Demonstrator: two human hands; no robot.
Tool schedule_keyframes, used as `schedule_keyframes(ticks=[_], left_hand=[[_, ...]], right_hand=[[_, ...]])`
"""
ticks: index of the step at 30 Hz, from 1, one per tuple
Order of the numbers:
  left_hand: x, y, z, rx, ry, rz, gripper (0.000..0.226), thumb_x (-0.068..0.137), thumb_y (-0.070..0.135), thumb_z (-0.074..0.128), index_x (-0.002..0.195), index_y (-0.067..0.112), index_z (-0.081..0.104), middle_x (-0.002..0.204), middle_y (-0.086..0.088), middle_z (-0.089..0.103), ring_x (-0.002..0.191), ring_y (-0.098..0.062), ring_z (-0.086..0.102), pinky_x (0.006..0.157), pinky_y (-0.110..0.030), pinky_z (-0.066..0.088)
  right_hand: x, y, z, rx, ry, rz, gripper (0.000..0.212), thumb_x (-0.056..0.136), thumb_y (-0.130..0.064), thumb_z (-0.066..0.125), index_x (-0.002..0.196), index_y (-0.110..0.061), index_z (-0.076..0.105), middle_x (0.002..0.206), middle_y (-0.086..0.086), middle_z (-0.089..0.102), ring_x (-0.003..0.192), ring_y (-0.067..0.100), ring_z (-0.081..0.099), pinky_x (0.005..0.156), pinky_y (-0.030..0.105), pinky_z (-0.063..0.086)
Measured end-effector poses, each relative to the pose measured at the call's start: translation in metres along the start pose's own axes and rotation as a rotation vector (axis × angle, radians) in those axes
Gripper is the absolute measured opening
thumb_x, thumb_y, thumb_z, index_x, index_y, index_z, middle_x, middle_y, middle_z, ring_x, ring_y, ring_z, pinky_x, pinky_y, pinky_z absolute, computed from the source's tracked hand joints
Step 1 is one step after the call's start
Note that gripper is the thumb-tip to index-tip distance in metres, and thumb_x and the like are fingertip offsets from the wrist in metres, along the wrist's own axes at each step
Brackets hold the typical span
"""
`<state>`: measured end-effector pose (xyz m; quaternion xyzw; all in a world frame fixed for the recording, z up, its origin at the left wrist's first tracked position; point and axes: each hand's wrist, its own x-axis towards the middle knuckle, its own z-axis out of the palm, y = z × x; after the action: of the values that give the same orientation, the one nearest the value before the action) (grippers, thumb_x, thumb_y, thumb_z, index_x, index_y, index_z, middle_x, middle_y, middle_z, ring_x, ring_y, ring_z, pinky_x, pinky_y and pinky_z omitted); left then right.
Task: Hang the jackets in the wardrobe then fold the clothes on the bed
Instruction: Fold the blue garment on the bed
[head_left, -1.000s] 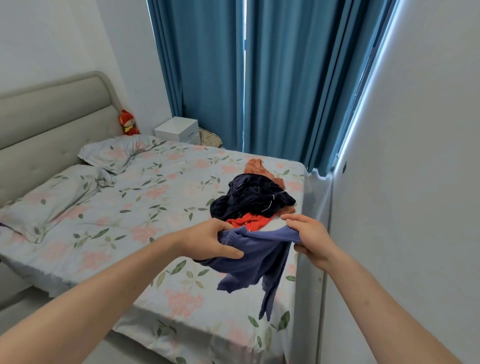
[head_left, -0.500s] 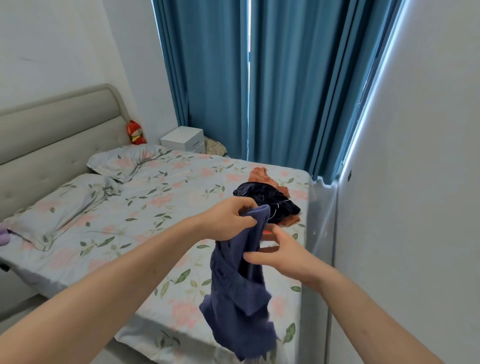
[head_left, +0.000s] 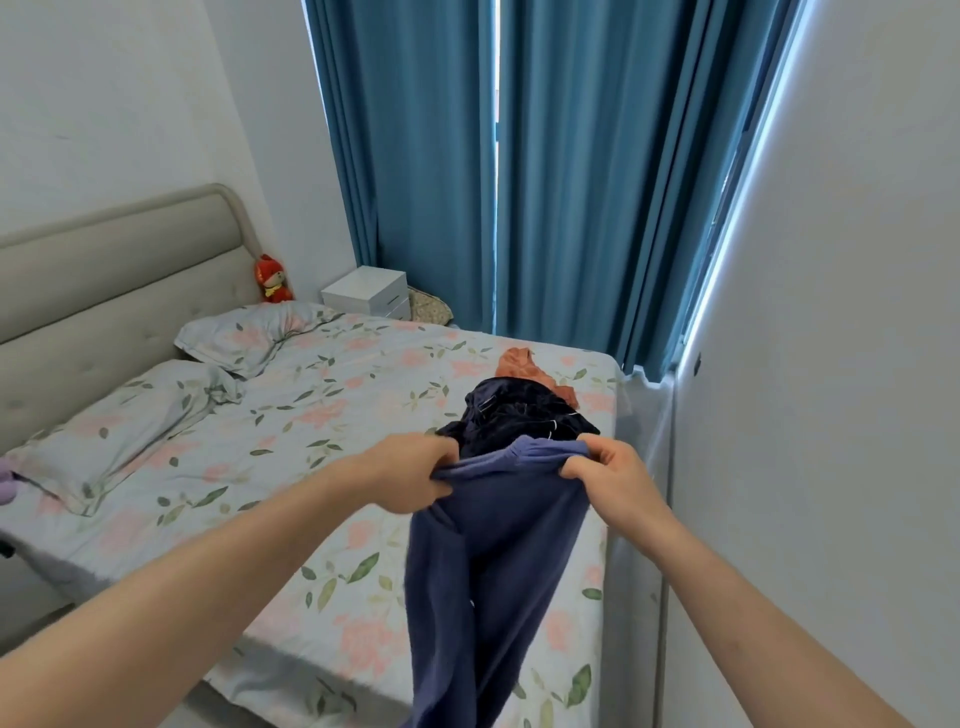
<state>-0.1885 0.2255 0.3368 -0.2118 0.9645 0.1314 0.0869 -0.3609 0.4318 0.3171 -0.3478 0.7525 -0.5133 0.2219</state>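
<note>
Whereas half a second ago the blue garment (head_left: 488, 561) hung bunched from the left hand (head_left: 410, 470) alone, both hands now pinch its top edge, the right hand (head_left: 608, 475) at the other end, so it hangs open over the foot edge of the bed (head_left: 291, 415). I judge it ready to lay flat for folding. Counted: one garment held, a heap of clothes (head_left: 519, 410) near the bed's right edge showing at least two pieces, dark and orange, and two pillows (head_left: 244, 335).
</note>
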Motion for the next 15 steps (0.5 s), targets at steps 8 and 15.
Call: schedule_keyframes(ticks=[8, 15], left_hand=[[-0.003, 0.017, 0.027, -0.472, 0.077, -0.06, 0.028, 0.096, 0.01, 0.044, 0.093, 0.028, 0.065, 0.094, -0.002, 0.069, 0.081, -0.025, 0.062, 0.067, -0.04, 0.047], [0.003, 0.035, -0.003, -0.41, 0.195, 0.074, 0.01, 0.089, 0.022, 0.066, 0.092, 0.031, 0.068, 0.084, 0.009, 0.072, 0.078, -0.013, 0.067, 0.069, -0.031, 0.054]], right_hand=[[-0.009, 0.017, 0.018, -0.184, -0.329, 0.098, 0.067, 0.07, -0.037, 0.082, 0.126, -0.046, 0.047, 0.111, -0.017, 0.069, 0.084, 0.005, 0.071, 0.073, 0.025, 0.056], [0.004, 0.006, 0.024, -0.223, -0.267, -0.112, 0.018, 0.089, -0.022, 0.068, 0.072, -0.027, 0.064, 0.061, -0.013, 0.054, 0.055, 0.005, 0.044, 0.059, 0.029, 0.035]])
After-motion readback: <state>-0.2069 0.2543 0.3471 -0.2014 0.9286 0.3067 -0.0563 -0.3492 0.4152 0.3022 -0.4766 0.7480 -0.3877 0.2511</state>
